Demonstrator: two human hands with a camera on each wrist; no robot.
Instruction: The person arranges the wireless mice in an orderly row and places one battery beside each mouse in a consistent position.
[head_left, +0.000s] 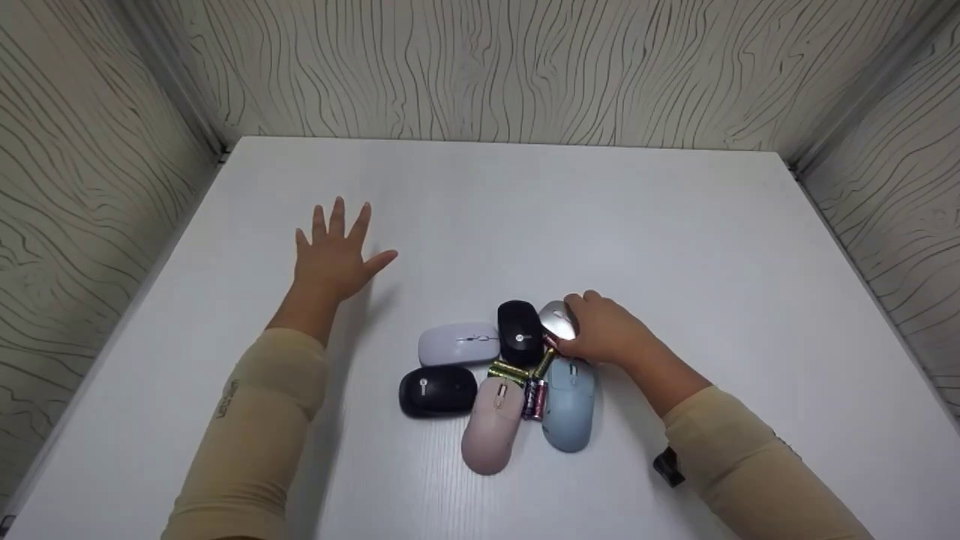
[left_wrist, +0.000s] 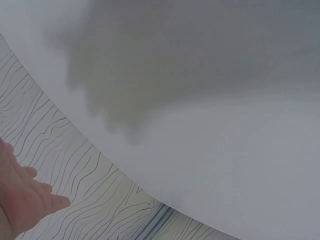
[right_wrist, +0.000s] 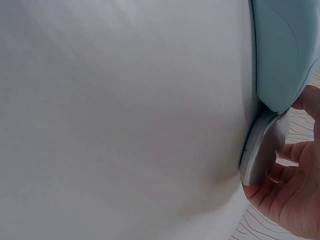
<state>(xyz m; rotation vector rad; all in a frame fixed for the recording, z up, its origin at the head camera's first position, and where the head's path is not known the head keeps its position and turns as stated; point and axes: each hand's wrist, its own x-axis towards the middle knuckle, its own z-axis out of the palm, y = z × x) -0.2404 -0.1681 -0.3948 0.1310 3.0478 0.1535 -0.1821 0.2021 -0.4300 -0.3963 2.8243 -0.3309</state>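
Note:
My right hand (head_left: 604,330) holds a silver computer mouse (head_left: 557,320) at the upper right of a cluster of mice, fingers and thumb curled round its sides. In the right wrist view, the silver mouse (right_wrist: 262,145) lies on the table against the end of the light blue mouse (right_wrist: 282,55). My left hand (head_left: 330,262) is spread with straight fingers above the table's left side, holding nothing; its shadow falls below it in the left wrist view. Between the mice lie several small batteries (head_left: 535,397), some gold-green, some dark and red, partly hidden.
Around the batteries are a white mouse (head_left: 457,343), a black mouse (head_left: 520,332), another black mouse (head_left: 437,391) and a pink mouse (head_left: 491,427). A small black object (head_left: 667,466) shows beside the right sleeve. Wood-patterned panels (head_left: 480,71) border the white table (head_left: 480,195).

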